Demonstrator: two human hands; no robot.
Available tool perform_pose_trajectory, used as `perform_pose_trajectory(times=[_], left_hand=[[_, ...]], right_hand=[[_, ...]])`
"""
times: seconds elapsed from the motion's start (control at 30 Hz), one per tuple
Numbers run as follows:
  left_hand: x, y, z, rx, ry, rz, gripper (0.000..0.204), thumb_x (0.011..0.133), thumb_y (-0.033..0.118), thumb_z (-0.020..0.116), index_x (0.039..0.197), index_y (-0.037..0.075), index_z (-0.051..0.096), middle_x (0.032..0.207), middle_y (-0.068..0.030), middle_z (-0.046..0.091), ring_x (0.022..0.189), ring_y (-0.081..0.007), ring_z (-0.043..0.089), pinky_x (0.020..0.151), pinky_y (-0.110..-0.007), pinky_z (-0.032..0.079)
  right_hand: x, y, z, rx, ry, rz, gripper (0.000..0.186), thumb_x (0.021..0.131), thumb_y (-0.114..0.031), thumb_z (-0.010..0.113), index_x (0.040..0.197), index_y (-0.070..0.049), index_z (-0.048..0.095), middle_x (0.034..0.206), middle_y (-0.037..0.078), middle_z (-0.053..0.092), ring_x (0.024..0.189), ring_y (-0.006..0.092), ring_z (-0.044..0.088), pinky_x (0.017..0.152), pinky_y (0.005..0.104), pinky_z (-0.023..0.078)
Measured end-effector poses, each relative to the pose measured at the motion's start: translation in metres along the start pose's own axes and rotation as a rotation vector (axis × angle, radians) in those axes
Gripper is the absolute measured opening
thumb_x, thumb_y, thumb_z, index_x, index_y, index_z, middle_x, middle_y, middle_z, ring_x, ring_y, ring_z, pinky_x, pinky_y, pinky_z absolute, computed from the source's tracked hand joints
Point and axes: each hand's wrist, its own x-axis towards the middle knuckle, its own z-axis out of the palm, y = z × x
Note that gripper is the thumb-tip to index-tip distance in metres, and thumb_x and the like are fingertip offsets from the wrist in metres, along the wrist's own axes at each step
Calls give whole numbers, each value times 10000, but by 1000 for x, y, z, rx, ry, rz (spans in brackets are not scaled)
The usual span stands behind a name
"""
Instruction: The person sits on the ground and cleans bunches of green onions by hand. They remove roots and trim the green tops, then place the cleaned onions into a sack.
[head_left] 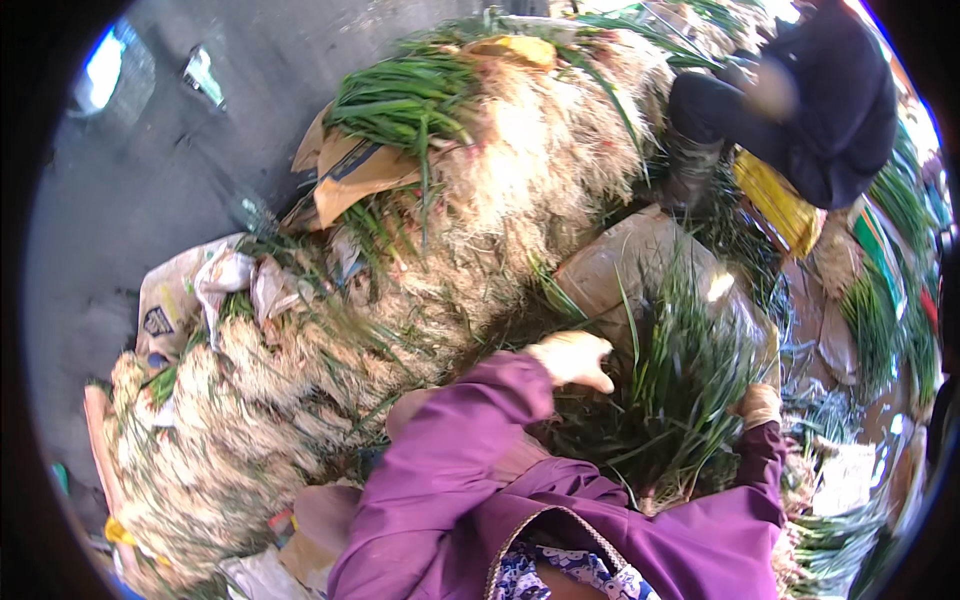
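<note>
My left hand (570, 360), in pale covering, is open with curved fingers apart, just left of a loose mound of long green onion leaves (672, 370). My right hand (757, 408), also pale, is at the mound's right side, fingers curled and partly hidden; what they hold is unclear. The leaves lie on and beside a shiny brown sheet (615, 260), with some pale roots showing low in the mound. Purple sleeves cover both my arms.
A long heap of rooty onion bundles (230, 410) runs along the left, with sacks (175, 295) and cardboard (355, 190). Another person in dark clothes and boots (820, 100) is at upper right, beside a yellow sack (770, 200) and more green bundles (870, 330).
</note>
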Motion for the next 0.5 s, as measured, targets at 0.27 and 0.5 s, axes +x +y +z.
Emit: perform_pose_trajectory(times=[0.27,0.5], left_hand=[[-157,-101,-36,-658,1082,-41,351,891,249,663,1174,55,591,1036,-27,649,897,-121,603,773,-276,504],[-231,-115,14,-1348,1191,-29,330,911,211,640,1186,43,569,970,-57,672,789,-146,661,662,-254,527]], right_hand=[[-28,-355,-290,998,929,-1012,500,843,-260,678,1240,-18,495,1001,252,627,933,411,611,759,425,511],[-72,-508,-357,1324,819,-1230,490,924,-215,592,1349,-34,430,1056,143,643,869,189,620,789,336,510]])
